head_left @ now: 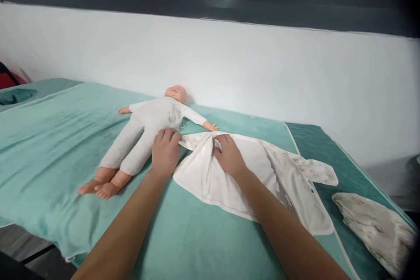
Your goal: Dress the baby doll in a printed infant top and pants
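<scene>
A white baby jacket (243, 175) with small prints on its sleeves lies spread open on the green sheet, inner side up. My left hand (166, 148) has its fingers closed on the end of the jacket's left sleeve. Farther right, my right hand (229, 154) pinches the cloth near the shoulder of that same sleeve. The jacket's other sleeve (316, 171) stretches out to the right. Close by on the left, a baby doll (154, 116) with a white cloth body lies on its back, arms out. Its one hand (210, 126) rests just above the jacket's upper edge.
A green sheet (65, 140) covers the bed. A folded cloth with a flower print (374, 227) lies at the right. Behind the bed rises a white wall (246, 70), below a dark window frame (262, 6). Something red (6, 81) shows at the far left.
</scene>
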Action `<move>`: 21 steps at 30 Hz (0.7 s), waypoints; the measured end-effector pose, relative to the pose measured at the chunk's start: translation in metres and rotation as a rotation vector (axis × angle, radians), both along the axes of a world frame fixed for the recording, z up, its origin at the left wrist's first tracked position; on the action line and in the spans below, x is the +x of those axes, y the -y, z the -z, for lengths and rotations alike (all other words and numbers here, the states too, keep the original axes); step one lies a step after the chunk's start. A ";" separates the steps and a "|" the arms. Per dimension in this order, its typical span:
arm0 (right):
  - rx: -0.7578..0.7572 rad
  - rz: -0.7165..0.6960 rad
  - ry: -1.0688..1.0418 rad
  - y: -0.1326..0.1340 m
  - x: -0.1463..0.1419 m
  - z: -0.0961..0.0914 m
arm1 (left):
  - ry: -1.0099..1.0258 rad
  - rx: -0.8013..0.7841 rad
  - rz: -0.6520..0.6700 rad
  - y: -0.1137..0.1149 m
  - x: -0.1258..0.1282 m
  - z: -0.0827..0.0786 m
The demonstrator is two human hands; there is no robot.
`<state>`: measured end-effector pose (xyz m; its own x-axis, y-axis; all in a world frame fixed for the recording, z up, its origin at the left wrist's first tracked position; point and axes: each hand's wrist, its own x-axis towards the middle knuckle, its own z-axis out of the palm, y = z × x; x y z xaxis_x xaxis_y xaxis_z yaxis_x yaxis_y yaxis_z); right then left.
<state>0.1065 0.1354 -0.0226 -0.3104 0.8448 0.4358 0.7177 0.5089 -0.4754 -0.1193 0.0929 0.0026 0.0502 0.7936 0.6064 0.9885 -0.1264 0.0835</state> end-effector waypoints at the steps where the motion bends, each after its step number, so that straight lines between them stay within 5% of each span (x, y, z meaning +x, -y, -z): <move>1: 0.002 -0.002 -0.011 0.000 0.000 0.000 | -0.012 0.016 -0.018 -0.001 -0.001 -0.001; 9: -0.005 0.018 -0.088 0.000 0.004 0.001 | 0.091 0.053 -0.009 0.025 0.007 0.004; 16: 0.019 0.023 -0.045 0.001 0.001 -0.003 | 0.165 -0.204 -0.043 0.069 0.027 0.014; 21: -0.005 0.070 -0.295 0.004 0.003 -0.011 | 0.514 -0.118 0.162 0.080 0.060 0.015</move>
<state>0.1093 0.1318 -0.0113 -0.1119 0.8619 0.4947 0.5814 0.4605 -0.6708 -0.0594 0.0128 -0.0127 -0.1013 0.8645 0.4922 0.7853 -0.2343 0.5731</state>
